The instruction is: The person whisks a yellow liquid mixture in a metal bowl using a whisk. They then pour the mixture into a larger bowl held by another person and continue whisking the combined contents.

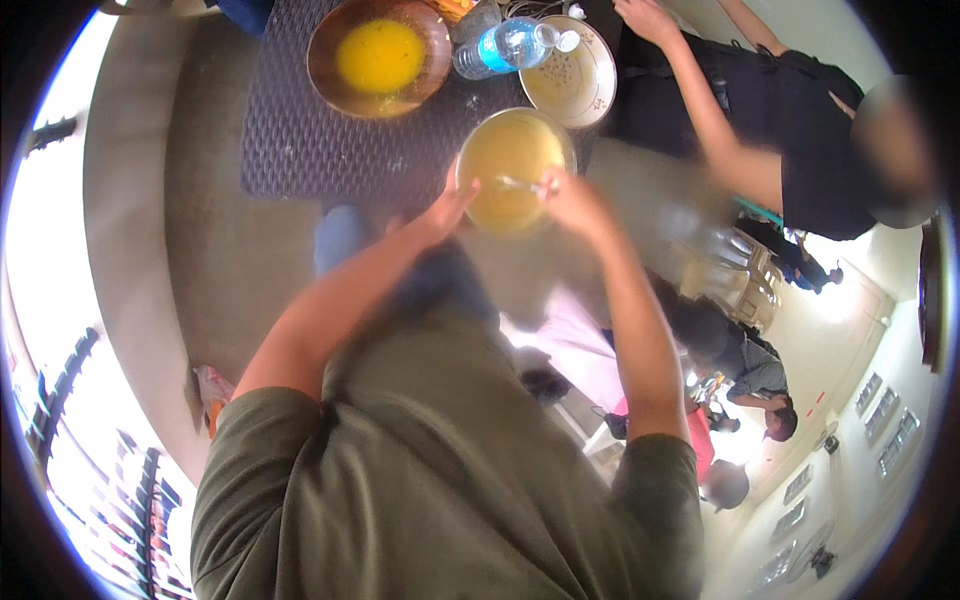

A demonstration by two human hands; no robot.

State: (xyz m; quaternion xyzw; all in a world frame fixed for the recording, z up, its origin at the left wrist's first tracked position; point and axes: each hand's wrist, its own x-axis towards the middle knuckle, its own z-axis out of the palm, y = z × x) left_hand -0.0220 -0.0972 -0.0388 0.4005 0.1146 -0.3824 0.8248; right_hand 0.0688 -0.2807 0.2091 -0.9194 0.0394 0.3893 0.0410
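A round bowl with pale yellow contents is held up at the near edge of the dark woven-pattern table. My left hand grips its left side, the thumb over the rim. In my right hand is a metal utensil, perhaps a fork, its far end inside the bowl; blur hides its exact shape. Beyond, on the table, a brown bowl contains bright yellow liquid. A patterned pale bowl sits to the right, partly behind the held bowl.
An uncapped clear plastic bottle with a blue label lies or leans between the two table bowls. A person in black stands at the right, one hand near the table. Several people and plastic chairs are farther right. A pale low wall curves along the left.
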